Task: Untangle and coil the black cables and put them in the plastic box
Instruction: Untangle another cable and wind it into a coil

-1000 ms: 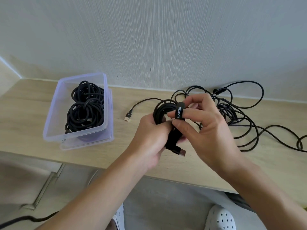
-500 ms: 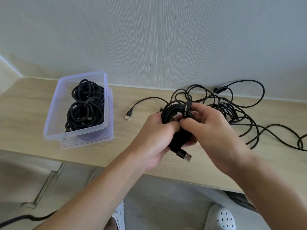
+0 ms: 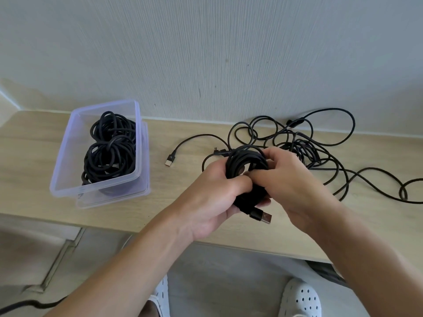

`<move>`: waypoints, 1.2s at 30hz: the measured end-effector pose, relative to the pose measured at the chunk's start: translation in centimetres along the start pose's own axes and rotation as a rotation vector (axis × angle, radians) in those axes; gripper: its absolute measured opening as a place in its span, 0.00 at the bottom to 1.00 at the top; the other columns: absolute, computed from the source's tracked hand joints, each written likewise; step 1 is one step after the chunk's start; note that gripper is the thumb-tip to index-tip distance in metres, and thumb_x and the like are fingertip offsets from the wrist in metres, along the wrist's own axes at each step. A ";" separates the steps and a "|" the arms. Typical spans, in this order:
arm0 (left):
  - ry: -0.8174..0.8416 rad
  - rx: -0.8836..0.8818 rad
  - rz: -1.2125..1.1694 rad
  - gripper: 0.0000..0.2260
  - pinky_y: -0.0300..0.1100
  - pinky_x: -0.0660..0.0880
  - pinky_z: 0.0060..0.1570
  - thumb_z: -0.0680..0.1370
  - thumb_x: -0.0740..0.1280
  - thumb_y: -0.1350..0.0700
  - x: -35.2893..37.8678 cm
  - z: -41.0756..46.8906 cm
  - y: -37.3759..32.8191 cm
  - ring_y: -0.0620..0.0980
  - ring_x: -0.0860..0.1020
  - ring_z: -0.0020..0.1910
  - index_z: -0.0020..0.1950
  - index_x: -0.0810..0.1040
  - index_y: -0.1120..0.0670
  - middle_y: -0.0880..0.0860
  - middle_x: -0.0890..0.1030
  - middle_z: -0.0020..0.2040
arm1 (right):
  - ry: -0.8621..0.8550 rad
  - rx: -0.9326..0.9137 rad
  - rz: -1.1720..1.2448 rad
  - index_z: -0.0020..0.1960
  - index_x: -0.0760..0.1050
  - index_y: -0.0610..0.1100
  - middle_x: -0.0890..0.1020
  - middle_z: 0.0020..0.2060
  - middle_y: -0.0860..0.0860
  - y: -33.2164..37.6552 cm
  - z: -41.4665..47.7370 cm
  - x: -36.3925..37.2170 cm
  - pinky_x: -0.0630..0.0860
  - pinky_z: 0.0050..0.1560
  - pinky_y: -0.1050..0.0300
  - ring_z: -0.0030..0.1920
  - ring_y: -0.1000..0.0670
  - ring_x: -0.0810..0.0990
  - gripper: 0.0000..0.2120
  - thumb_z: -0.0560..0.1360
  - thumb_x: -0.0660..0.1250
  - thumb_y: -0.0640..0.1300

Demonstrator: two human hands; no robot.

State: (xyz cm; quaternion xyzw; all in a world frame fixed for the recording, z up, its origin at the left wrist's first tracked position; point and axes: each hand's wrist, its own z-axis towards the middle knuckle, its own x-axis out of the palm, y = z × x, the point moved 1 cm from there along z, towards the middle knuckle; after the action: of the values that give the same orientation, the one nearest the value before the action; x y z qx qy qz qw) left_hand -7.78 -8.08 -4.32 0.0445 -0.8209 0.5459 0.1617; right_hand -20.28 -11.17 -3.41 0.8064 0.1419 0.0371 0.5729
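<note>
Both hands held a coiled black cable above the front part of the wooden tabletop, right of the plastic box. The left hand gripped the lower left of the coil, fingers curled under it and thumb pressed across the front. The right hand closed on the coil's right side, its thumb and forefinger pinching at a black strap (some pale lettering showed on it, too small to read) that wrapped the loops. A USB plug stuck out below the coil, between the two palms.

The clear plastic box stood at the left on what looked like its lid, and two coiled bundles already lay inside, one behind the other. A tangle of loose black cables sprawled on the tabletop behind and right of the hands, against the wall. One strand ran out leftward to a small connector lying between box and hands. White perforated shoes showed on the floor below.
</note>
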 end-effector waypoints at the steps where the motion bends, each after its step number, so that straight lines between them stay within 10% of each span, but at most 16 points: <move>1: 0.016 -0.004 -0.003 0.17 0.57 0.80 0.56 0.77 0.58 0.75 0.0 0.0 0.0 0.58 0.84 0.48 0.55 0.81 0.59 0.61 0.84 0.50 | 0.011 0.008 -0.001 0.50 0.77 0.41 0.82 0.37 0.45 0.0 0.0 -0.1 0.74 0.27 0.61 0.30 0.52 0.80 0.10 0.72 0.67 0.30; 7: -0.012 -0.011 -0.009 0.16 0.53 0.82 0.51 0.76 0.60 0.76 0.6 0.0 0.1 0.59 0.83 0.46 0.57 0.80 0.63 0.62 0.83 0.47 | 0.004 0.048 0.007 0.42 0.78 0.43 0.79 0.29 0.51 -0.4 0.1 0.1 0.70 0.26 0.60 0.30 0.51 0.76 0.08 0.72 0.64 0.32; 17: -0.066 -0.065 -0.363 0.11 0.44 0.82 0.37 0.79 0.60 0.71 0.2 0.0 -1.0 0.55 0.83 0.38 0.50 0.82 0.66 0.63 0.83 0.43 | 0.343 0.148 0.484 0.58 0.78 0.39 0.74 0.35 0.48 0.2 0.8 -2.0 0.73 0.34 0.58 0.31 0.52 0.70 0.15 0.75 0.64 0.45; 21: 0.043 -0.205 -0.480 0.10 0.42 0.82 0.35 0.70 0.64 0.66 0.3 -0.5 -1.7 0.53 0.83 0.36 0.40 0.85 0.66 0.61 0.83 0.42 | 0.376 0.196 0.528 0.49 0.78 0.39 0.68 0.28 0.50 -0.3 0.8 -1.4 0.74 0.33 0.60 0.29 0.53 0.68 0.13 0.77 0.56 0.31; 31: 0.067 -0.389 -0.546 0.10 0.40 0.81 0.29 0.70 0.63 0.65 -0.3 -0.9 -2.1 0.52 0.83 0.30 0.38 0.83 0.68 0.61 0.83 0.38 | 0.459 0.174 0.447 0.43 0.80 0.41 0.72 0.29 0.51 -0.6 0.7 -1.1 0.75 0.42 0.55 0.31 0.54 0.74 0.04 0.71 0.67 0.41; 36: 0.047 -0.391 -0.495 0.09 0.41 0.80 0.26 0.75 0.61 0.67 -0.3 -1.0 -2.0 0.52 0.82 0.28 0.42 0.80 0.68 0.62 0.81 0.34 | 0.577 0.100 0.338 0.54 0.81 0.39 0.79 0.46 0.42 -1.0 1.0 -2.0 0.68 0.62 0.43 0.52 0.41 0.73 0.18 0.69 0.75 0.48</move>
State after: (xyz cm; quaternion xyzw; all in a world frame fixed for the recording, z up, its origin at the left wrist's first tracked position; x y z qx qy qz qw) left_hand -6.81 -7.99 -2.31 0.1983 -0.8707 0.3225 0.3140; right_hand -22.11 -12.33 -4.50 0.8018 0.1641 0.3511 0.4548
